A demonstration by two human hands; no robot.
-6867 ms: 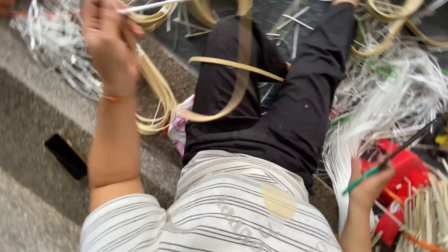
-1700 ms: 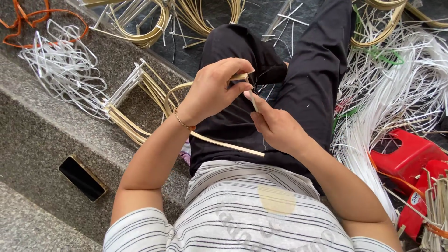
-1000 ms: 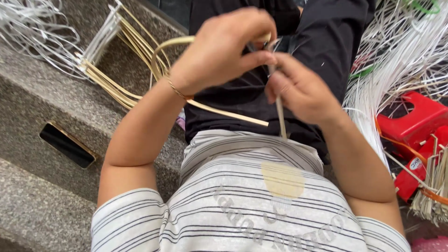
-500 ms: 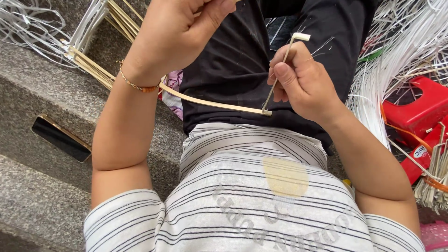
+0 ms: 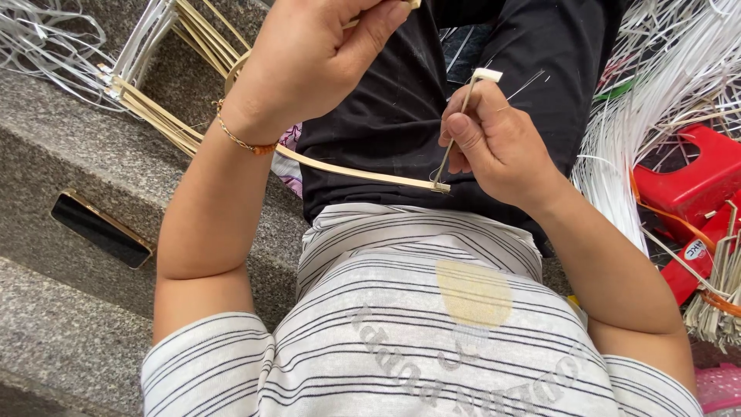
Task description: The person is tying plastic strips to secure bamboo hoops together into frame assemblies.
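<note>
Left hand point(image 5: 324, 62) raised at top centre, wrist bent, fingers clenched on bamboo strip point(image 5: 363, 171) crossing lap. Right hand point(image 5: 502, 147) centre right, fingers pinching thin sliver point(image 5: 455, 127) upright, tip touching strip end.

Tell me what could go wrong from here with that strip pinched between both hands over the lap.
1. The right hand pinches a thin pale strip between its fingertips; drawn tight, the narrow edge might cut skin or snap.
2. The left hand grips a bent cane strip whose free end lies across the lap; if released, it may spring.
3. A dark phone lies on the stone step, where an elbow could knock it.
</note>
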